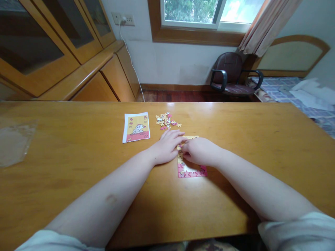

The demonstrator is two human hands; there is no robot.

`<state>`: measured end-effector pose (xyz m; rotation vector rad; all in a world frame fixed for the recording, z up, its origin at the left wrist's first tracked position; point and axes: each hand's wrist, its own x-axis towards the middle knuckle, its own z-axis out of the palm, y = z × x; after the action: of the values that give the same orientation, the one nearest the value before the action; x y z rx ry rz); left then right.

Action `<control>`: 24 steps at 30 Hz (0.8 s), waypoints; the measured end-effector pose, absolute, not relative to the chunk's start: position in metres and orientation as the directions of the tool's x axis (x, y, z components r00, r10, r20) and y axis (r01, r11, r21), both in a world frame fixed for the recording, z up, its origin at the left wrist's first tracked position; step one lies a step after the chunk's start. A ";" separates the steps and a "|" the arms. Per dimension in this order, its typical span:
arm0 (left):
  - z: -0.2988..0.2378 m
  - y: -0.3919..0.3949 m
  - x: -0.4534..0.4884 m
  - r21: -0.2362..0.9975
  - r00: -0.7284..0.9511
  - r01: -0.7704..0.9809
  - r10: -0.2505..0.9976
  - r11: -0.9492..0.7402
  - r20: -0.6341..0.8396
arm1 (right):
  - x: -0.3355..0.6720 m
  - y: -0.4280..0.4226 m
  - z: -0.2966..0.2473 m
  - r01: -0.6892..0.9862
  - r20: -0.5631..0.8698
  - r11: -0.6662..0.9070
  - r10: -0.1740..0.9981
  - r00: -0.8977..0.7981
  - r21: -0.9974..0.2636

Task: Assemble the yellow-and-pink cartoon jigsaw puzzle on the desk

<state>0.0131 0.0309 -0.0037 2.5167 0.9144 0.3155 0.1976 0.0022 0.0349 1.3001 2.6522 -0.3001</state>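
A partly assembled jigsaw puzzle (192, 174) lies on the table, with a pink and yellow border and a pale middle. My left hand (169, 146) rests at its upper left edge, palm down with fingers stretched out. Over the puzzle's upper part is my right hand (197, 150), its fingers curled down against the left side of the border. Whatever those fingertips pinch is hidden beneath the hand. Beyond my left hand sits a pile of loose puzzle pieces (165, 120). Left of the pile lies a reference picture (136, 127) showing a white animal on yellow and pink.
A clear plastic bag (15, 144) lies on the left of the wooden table (78, 139). Past the far edge stand wooden cabinets (110, 76) at left and an office chair (230, 75) at right, near a bed (282, 87).
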 end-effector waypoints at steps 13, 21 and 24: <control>-0.001 0.029 0.013 0.503 0.782 0.527 0.622 -0.685 0.027 | 0.200 0.003 0.033 0.791 -0.234 0.597 0.756 -0.611 -0.138; -0.003 0.029 0.014 0.496 0.783 0.520 0.620 -0.695 0.047 | 0.202 0.003 0.034 0.746 -0.148 0.631 0.734 -0.663 -0.215; -0.003 0.028 0.014 0.495 0.784 0.523 0.619 -0.694 0.038 | 0.201 0.003 0.033 0.754 -0.164 0.616 0.739 -0.653 -0.226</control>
<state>0.0138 0.0281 -0.0030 2.5089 0.8566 0.2784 0.2007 0.0035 0.0325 1.2833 2.7750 -0.4268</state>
